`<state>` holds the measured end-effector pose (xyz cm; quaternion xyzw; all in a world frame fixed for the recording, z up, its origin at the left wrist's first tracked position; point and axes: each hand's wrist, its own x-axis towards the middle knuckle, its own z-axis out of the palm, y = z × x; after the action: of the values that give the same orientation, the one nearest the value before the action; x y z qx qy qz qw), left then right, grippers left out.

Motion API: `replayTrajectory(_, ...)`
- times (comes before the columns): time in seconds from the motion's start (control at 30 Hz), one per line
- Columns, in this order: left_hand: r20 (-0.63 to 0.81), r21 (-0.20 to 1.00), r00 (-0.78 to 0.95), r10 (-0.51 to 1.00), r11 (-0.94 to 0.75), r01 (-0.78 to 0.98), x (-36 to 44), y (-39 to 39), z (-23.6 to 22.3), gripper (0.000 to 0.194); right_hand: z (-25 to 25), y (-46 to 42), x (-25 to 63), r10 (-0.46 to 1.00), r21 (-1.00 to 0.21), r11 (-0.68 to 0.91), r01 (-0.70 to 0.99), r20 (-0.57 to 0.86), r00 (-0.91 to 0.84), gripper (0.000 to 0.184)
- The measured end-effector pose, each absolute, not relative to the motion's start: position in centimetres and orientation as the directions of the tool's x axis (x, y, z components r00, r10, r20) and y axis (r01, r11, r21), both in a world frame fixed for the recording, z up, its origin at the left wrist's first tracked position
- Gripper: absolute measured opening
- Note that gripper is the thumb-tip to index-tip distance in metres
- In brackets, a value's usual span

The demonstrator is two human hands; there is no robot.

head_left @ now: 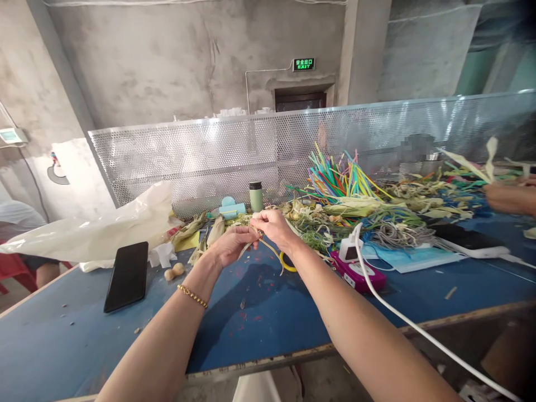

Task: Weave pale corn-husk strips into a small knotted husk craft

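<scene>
My left hand (pixel 235 245) and my right hand (pixel 274 228) meet above the middle of the blue table, fingers pinched together. Between them is a thin pale strip of dried corn husk (pixel 272 249), its loose end hanging down to the right. The fingers hide the part being gripped. Just behind my right wrist lies a yellow loop (pixel 288 268), partly covered by my forearm. Beyond my hands are corn husks (pixel 215 230) and a green cup with a black lid (pixel 255 196). Two small wooden balls (pixel 174 271) rest left of my left hand.
A black phone (pixel 126 277) and a plastic bag (pixel 138 223) lie left. On the right are colourful pipe cleaners (pixel 339 177), a magenta box (pixel 355 271), a white cable (pixel 402 315) and a power bank (pixel 473 245). Another person's hand (pixel 508 198) holds husk there. A perforated metal screen (pixel 209 162) stands behind.
</scene>
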<state>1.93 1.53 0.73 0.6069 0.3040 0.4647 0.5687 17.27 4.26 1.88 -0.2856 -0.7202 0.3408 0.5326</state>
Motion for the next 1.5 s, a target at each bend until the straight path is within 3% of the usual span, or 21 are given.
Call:
replayTrajectory(0.13,0.226,0.971,0.391,0.892,-0.175,-0.163,1.9,1.6,0.7,0.021,1.8,4.2,17.0,0.780,-0.799,0.600,0.047,0.571,-0.255,0.030)
replayTrajectory(0.33,0.199,0.974,0.445,0.873,-0.125,-0.191,1.5,1.3,1.1,0.026,2.0,3.7,17.2,0.783,-0.862,0.499,-0.089,0.493,-0.380,0.036)
replayTrajectory(0.57,0.196,0.972,0.491,0.849,-0.100,-0.214,0.9,1.0,1.5,0.024,2.2,3.7,17.6,0.715,-0.848,0.514,-0.128,0.506,-0.483,0.039)
replayTrajectory(0.67,0.182,0.964,0.459,0.870,-0.067,-0.256,1.0,1.3,1.3,0.021,2.6,4.0,17.8,0.733,-0.799,0.602,0.000,0.552,-0.397,0.037)
replayTrajectory(0.73,0.175,0.956,0.397,0.901,-0.059,-0.288,1.2,1.6,1.2,0.020,3.0,4.4,18.2,0.729,-0.704,0.683,0.191,0.644,-0.234,0.032)
replayTrajectory(0.8,0.175,0.943,0.281,0.944,-0.078,-0.324,1.4,1.9,1.1,0.019,3.4,4.7,18.7,0.643,-0.568,0.695,0.441,0.766,-0.026,0.027)
replayTrajectory(0.87,0.174,0.927,0.149,0.973,-0.112,-0.358,1.5,2.2,1.0,0.019,3.5,4.8,19.0,0.568,-0.480,0.661,0.576,0.822,0.034,0.023)
replayTrajectory(0.97,0.169,0.912,0.043,0.985,-0.140,-0.385,1.7,2.5,0.8,0.020,3.2,4.4,18.5,0.622,-0.469,0.720,0.512,0.763,-0.175,0.021)
replayTrajectory(1.03,0.177,0.906,0.018,0.984,-0.156,-0.393,1.8,2.6,0.7,0.022,2.8,3.9,17.8,0.631,-0.440,0.734,0.516,0.724,-0.280,0.010)
replayTrajectory(1.17,0.183,0.903,0.039,0.982,-0.152,-0.402,1.8,2.7,0.5,0.021,2.2,3.3,16.8,0.656,-0.370,0.700,0.611,0.671,-0.345,0.022)
replayTrajectory(1.5,0.209,0.893,0.026,0.978,-0.180,-0.412,2.1,3.1,0.2,0.018,2.3,2.8,17.1,0.611,-0.157,0.681,0.715,0.660,-0.437,0.020)
